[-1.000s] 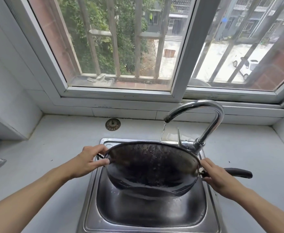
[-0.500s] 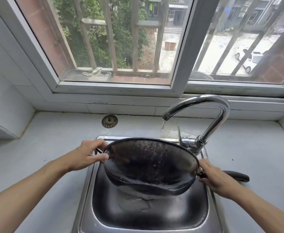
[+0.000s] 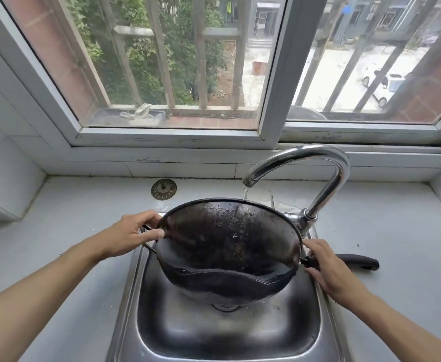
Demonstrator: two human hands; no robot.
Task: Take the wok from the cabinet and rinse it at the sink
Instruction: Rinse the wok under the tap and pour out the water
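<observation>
Rinse step in hand, by my read: the wok is out of the cabinet and tipped over the basin, water pooled in its near side. Biggest things first. The countertop [image 3: 57, 231] runs wide to nine o'clock and three o'clock of the basin, with open room on both sides. The window [image 3: 271, 74] fills twelve o'clock, its sill close behind the tap, so there is little room to swing that way. The sink [image 3: 316, 335] sits dead centre, its steel rims flanking the pan at left and right.

Now the wok [image 3: 227, 246]: held above the sink bowl, tilted toward the camera, droplets across its dark inside. Its far rim sits under the spout of the faucet [image 3: 342, 163], which arches in from two o'clock and lets fall a thin stream at the rim; whether it lands inside I cannot tell.

The long handle [image 3: 357, 262] pokes out to three o'clock over the counter. The left hand [image 3: 127, 236] grips the small loop handle at nine o'clock, fingers curled over it and thumb at the rim. The right hand [image 3: 329, 270] wraps the base of the long handle, fingers curled round.

Next move, I'd say: swirl and pour toward six o'clock, minding the faucet neck just beside the right rim. A drain strainer [image 3: 163, 189] lies at eleven o'clock, well clear.
</observation>
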